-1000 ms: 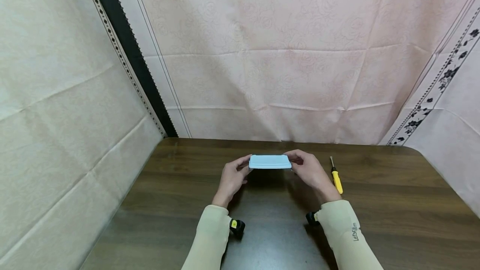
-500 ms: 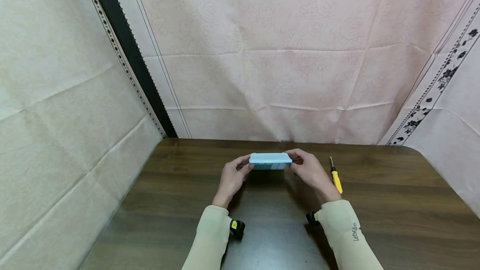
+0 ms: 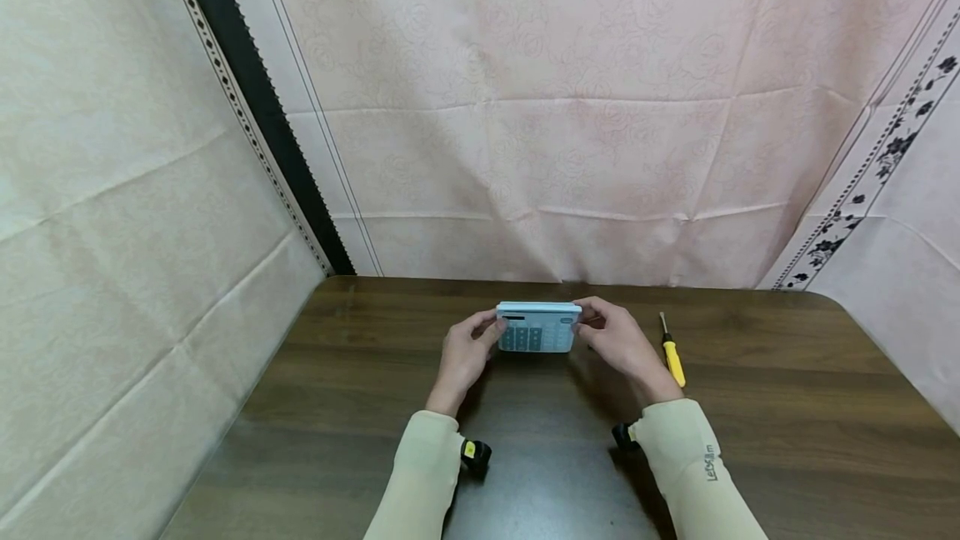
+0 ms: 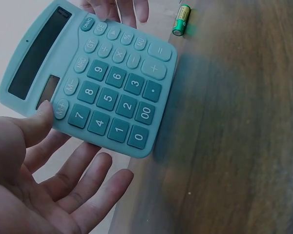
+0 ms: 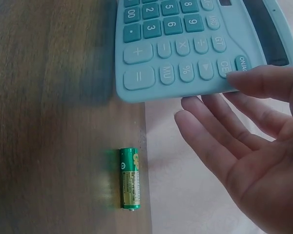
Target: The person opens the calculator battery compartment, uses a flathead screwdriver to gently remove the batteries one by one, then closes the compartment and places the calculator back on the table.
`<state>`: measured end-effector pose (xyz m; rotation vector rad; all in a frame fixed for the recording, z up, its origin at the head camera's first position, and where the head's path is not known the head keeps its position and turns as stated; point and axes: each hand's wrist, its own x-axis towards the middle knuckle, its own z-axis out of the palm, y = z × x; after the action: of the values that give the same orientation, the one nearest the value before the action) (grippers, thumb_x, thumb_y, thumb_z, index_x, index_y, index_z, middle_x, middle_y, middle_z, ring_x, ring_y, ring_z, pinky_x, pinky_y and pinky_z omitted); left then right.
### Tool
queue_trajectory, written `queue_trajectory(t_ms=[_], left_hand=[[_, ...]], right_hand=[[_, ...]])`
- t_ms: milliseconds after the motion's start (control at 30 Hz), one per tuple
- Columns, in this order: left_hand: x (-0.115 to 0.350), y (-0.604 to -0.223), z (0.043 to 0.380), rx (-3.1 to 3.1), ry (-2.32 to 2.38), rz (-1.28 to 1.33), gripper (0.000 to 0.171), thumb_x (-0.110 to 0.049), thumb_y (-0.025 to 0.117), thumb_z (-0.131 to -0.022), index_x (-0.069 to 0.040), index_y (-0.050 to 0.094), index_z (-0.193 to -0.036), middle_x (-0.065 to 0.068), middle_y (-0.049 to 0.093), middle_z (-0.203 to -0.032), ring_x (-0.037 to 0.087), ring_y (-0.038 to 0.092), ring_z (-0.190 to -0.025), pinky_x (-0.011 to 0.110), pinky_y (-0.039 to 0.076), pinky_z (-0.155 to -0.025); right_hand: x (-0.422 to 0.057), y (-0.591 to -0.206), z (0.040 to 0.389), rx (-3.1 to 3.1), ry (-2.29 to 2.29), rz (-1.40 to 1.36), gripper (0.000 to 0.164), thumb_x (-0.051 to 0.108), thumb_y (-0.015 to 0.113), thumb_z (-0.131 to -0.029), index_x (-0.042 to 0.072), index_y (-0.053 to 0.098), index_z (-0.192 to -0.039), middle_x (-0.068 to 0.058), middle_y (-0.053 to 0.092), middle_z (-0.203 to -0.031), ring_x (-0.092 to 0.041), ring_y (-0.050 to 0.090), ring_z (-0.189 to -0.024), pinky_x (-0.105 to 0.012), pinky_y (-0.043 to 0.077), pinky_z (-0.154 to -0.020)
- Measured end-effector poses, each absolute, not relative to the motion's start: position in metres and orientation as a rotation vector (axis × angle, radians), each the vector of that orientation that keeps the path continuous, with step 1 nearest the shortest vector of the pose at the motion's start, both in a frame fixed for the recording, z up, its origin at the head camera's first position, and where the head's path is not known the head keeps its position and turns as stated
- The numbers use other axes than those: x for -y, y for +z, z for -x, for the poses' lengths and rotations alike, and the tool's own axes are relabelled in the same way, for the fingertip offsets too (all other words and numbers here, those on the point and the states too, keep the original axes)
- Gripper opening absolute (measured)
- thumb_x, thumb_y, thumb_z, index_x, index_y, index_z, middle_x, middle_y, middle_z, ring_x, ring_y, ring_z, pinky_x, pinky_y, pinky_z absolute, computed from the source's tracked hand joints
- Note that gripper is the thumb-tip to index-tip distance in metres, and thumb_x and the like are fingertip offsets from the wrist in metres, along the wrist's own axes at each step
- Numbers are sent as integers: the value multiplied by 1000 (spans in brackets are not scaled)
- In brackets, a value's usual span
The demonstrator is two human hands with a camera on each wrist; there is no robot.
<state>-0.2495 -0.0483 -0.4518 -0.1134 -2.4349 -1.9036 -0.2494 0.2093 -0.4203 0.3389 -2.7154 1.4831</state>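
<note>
A light blue calculator (image 3: 537, 330) with darker teal number keys is held tilted above the table, its keys and dark display facing me. At its left edge my left hand (image 3: 463, 358) grips it; in the left wrist view the thumb lies near the M+ key and the fingers (image 4: 83, 180) go beneath. My right hand (image 3: 621, 348) pinches the opposite side, and in the right wrist view its thumb (image 5: 263, 82) rests beside the CE and ON/AC keys. The calculator's back is hidden.
A yellow-handled screwdriver (image 3: 673, 361) lies right of my right hand. Near the table's far edge is a green battery (image 5: 130, 179), also seen in the left wrist view. Behind the brown wooden table (image 3: 360, 457) hangs a pale patterned cloth (image 3: 570, 148).
The calculator has tipped from showing only its top edge to showing its keys and display. Both hands have kept hold of it and barely moved.
</note>
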Motion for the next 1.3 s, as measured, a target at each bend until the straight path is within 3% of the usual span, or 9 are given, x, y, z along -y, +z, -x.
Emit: queue_trajectory(t_ms=[200,400,533,1000,1300], left_hand=[[48,-453,250,2426,-1908,84,36,-35,69,-106,-14,74,-135,3,73,-112,19,64,-98,35,57,-81],[47,-454,251,2429,-1845,50,33,-30,67,-108,-16,74,-137,2,71,-109,19,61,-95,34,53,-81],[46,-454,251,2424,-1808,26,32,-27,67,-107,-18,73,-138,0,70,-109,19,58,-95,34,50,-79],[45,-456,252,2383,-1874,-23,28,-17,67,-106,-15,76,-133,3,70,-101,17,63,-88,30,57,-75],[46,-458,252,2379,-1935,-60,31,-10,68,-104,-14,74,-134,7,72,-100,24,68,-92,36,62,-73]], right_hand=[[-207,-421,250,2698,1584,-307,24,3,63,-104,-4,63,-128,-17,67,-114,-32,66,-106,-43,60,-85],[-205,-423,248,2670,1659,-268,33,4,61,-106,-3,57,-138,-20,63,-121,-35,63,-112,-52,60,-92],[-205,-426,249,2644,1681,-279,37,3,60,-107,-2,54,-143,-22,62,-121,-37,62,-112,-52,61,-90],[-199,-433,254,2642,1711,-218,44,1,59,-107,-2,51,-150,-25,61,-123,-37,64,-109,-50,63,-85],[-197,-439,256,2694,1708,-163,50,2,60,-107,1,47,-155,-25,61,-126,-36,64,-108,-47,63,-84]])
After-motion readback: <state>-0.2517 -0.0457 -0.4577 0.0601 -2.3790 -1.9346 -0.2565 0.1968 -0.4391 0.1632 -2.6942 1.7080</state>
